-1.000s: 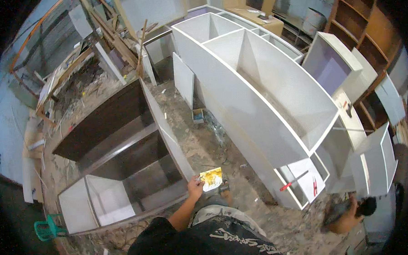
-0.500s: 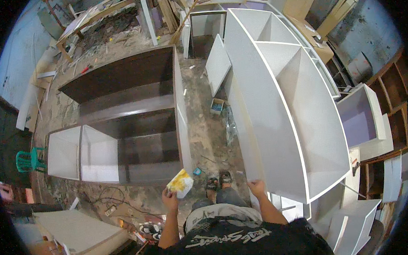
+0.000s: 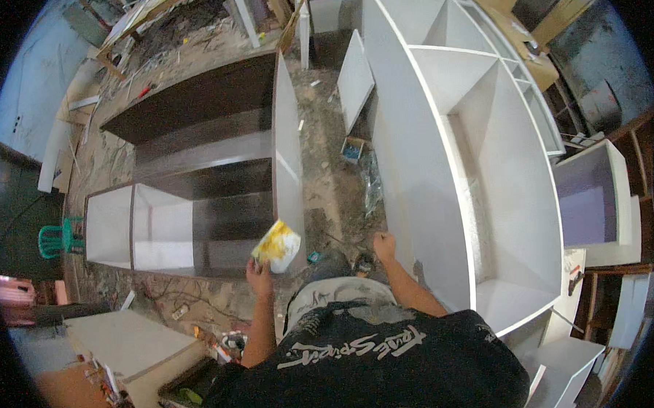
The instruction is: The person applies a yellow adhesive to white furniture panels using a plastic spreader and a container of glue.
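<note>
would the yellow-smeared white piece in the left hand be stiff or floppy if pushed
Probably fairly stiff: the piece, gripped at one edge by the left hand, stands out without drooping. Likely light, as it looks thin. The yellow smears might make it slick or tacky.

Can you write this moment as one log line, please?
left hand: holds yellow-stained white sheet | right hand: curled, near white cabinet

I see a blue wall at left | littered, stained floor | green seat | brown shelving far right
</note>
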A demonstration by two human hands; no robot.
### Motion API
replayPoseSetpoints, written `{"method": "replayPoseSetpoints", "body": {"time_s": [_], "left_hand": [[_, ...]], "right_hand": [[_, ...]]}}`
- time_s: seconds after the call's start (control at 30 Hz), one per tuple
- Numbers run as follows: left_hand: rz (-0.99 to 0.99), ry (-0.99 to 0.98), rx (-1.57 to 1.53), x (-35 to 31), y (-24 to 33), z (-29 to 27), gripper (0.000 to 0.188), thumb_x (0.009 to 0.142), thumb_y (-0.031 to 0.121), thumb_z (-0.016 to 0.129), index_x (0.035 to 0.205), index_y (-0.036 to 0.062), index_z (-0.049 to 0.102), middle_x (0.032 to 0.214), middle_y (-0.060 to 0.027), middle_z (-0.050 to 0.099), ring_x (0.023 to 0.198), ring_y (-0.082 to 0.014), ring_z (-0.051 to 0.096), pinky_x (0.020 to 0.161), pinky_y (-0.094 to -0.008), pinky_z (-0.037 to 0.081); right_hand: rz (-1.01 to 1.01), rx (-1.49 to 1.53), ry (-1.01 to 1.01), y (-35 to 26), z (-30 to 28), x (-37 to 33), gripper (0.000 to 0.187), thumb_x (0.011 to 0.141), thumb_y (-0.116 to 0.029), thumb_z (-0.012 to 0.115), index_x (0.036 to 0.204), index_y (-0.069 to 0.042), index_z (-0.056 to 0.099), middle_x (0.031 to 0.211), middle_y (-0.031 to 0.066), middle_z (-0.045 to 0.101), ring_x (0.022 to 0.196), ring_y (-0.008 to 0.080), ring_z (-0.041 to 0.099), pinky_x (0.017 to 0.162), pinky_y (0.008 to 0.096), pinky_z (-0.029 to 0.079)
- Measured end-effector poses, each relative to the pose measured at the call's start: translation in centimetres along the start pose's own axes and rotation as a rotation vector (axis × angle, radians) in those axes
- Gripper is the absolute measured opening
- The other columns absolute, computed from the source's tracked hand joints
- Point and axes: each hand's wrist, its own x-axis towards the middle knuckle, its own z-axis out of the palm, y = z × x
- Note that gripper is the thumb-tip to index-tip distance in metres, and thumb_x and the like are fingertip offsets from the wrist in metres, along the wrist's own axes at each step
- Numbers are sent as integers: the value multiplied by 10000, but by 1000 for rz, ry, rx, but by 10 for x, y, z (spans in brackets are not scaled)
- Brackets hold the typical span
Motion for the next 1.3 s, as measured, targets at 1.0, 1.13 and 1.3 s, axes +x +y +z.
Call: {"method": "replayPoseSetpoints", "body": {"time_s": [1.0,1.13,1.3], "left_hand": [[104,301,-218,514,266,308,633,908,57,659,1440,-2,320,1217,-129,571,1073,-212,572,903,-353,478],[67,426,-196,576,291,366,634,904,36,641,1443,-18,314,1273,-158,555,1133,-249,547,972,-386,433],[14,539,-120,648,302,436,554,903,26,619,1395,-27,372,1146,-144,606,978,-233,603,802,-339,496]], "right_hand": [[-407,-340,198,-394,86,757,382,662,-263,722,982,-57,745,850,88,729,906,358,611,809,467,507],[-605,-234,374,-483,67,944,351,653,-245,724,922,-20,747,901,143,720,818,360,598,858,432,477],[-399,13,458,-596,58,1202,316,702,-267,725,858,7,742,1111,199,670,975,402,600,925,422,452]]}}
